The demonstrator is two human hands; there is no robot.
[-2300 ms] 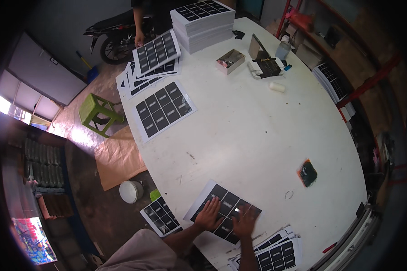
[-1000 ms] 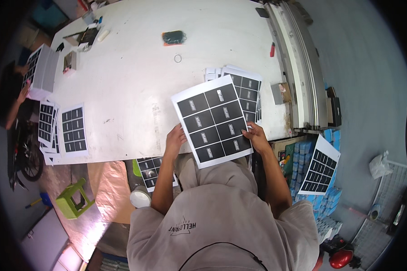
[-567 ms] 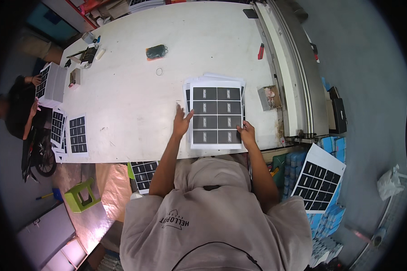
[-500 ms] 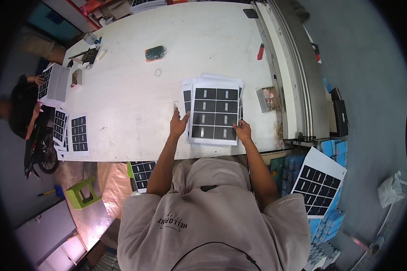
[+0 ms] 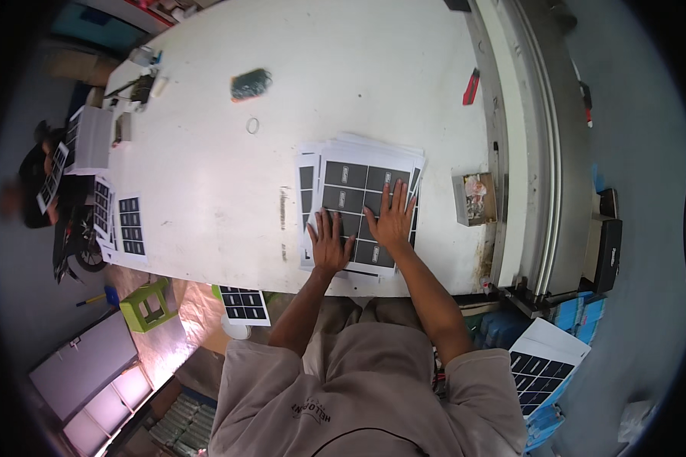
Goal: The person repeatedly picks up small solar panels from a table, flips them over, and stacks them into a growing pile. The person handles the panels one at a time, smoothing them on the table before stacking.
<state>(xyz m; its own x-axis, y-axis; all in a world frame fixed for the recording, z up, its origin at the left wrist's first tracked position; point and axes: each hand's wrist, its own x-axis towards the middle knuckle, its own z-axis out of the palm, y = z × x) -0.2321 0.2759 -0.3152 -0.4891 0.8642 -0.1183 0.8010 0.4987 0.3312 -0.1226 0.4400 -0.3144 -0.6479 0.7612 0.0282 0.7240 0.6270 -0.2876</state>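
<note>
left hand [image 5: 330,247] and right hand [image 5: 392,223] lie flat, fingers spread, on a rectangular paper sheet [image 5: 351,201]. thin pages [image 5: 307,174] jut out beneath it.

Open tabletop [image 5: 206,190] left of sheets [image 5: 349,201], box [image 5: 460,202], rail [image 5: 550,152] blocking right

Grey-beige fabric T-shirt [image 5: 373,373]: dark lettering on chest. Black rectangular box [image 5: 608,255]: pale lettering. Black-and-white paper sheet [image 5: 356,199]: tiny labels, kinda unreadable tbh.

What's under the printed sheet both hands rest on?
More printed sheets peek out past its left and right edges; their covered parts and number can't be seen.
</note>
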